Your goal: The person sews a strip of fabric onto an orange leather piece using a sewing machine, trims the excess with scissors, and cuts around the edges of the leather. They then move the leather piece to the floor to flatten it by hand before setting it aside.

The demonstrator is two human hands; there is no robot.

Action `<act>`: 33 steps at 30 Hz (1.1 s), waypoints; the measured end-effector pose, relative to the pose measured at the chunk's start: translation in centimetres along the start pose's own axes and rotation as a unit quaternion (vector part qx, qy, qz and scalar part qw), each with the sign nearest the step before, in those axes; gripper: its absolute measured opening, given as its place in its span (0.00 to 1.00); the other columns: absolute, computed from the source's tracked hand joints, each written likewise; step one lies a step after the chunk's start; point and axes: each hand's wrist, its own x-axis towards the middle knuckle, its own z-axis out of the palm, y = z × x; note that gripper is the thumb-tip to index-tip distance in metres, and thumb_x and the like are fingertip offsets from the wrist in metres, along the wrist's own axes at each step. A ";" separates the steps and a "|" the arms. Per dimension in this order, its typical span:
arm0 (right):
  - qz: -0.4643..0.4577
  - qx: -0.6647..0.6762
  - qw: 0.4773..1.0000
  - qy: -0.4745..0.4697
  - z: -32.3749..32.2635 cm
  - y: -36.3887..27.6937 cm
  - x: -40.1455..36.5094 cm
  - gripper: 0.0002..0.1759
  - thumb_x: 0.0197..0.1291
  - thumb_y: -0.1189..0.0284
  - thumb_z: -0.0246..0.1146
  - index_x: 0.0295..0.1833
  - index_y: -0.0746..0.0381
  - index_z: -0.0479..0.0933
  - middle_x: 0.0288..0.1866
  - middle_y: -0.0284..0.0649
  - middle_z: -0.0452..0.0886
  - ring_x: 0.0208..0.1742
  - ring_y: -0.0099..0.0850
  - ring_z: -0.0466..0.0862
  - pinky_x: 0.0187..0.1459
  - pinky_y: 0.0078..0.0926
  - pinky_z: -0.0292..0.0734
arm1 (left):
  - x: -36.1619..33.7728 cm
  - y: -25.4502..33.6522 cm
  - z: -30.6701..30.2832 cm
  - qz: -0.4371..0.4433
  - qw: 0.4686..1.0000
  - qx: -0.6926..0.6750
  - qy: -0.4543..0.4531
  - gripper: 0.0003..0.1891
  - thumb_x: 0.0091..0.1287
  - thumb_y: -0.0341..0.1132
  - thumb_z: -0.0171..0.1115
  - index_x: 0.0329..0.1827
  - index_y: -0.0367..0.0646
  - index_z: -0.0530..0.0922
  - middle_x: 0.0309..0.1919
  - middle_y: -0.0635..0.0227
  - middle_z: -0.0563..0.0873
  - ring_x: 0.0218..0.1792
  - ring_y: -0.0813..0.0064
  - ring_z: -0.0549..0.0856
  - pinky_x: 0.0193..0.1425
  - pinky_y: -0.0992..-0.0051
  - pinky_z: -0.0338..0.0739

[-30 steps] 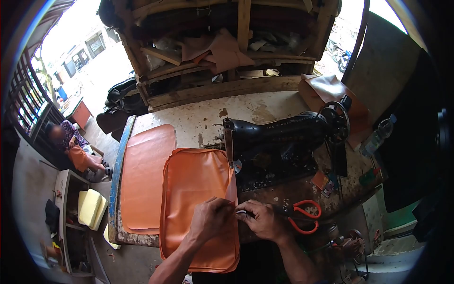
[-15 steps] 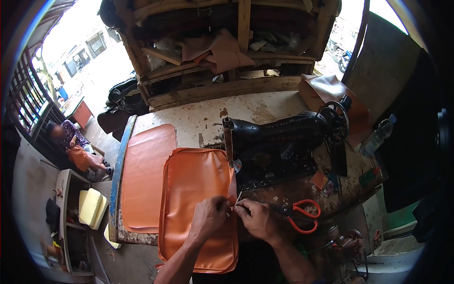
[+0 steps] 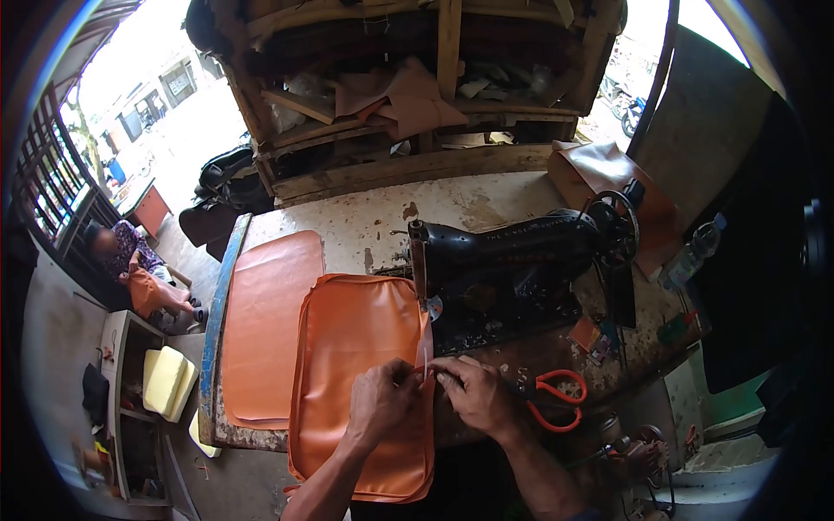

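Observation:
An orange leatherette cover (image 3: 360,326) with a raised, piped edge lies at the front of the worktable, its lower part over the table's front edge. My left hand (image 3: 382,399) rests on it, fingers closed on its right edge. Just beside, my right hand (image 3: 476,395) pinches at the same edge strip, where a thin white cord (image 3: 425,358) sticks up between the two hands. Fingertips hide part of the cord and strip. Behind the hands stands a black sewing machine (image 3: 512,252), its needle end by the cover's upper right edge.
Red-handled scissors (image 3: 560,399) lie right of my right hand. A flat orange sheet (image 3: 271,326) is at the left. Further right are a plastic bottle (image 3: 692,252) and brown leatherette (image 3: 621,187). Yellow foam blocks (image 3: 169,382) sit low left. A seated person (image 3: 139,260) holds orange material.
The white cord, slanted before, now points nearly straight up. My right hand has shifted slightly left and up, with its fingers turned at the edge. The cover moved slightly left.

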 end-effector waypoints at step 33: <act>-0.061 -0.127 0.985 0.101 1.9 -2.1 -3.7 0.13 0.65 0.77 0.70 0.55 0.62 0.86 0.49 0.44 0.85 0.47 0.44 0.89 0.47 0.39 0.86 | -0.6 -0.4 1.2 0.009 0.989 0.147 0.006 0.17 0.75 0.48 0.63 0.41 0.44 0.89 0.33 0.44 0.90 0.38 0.39 0.90 0.49 0.45 0.83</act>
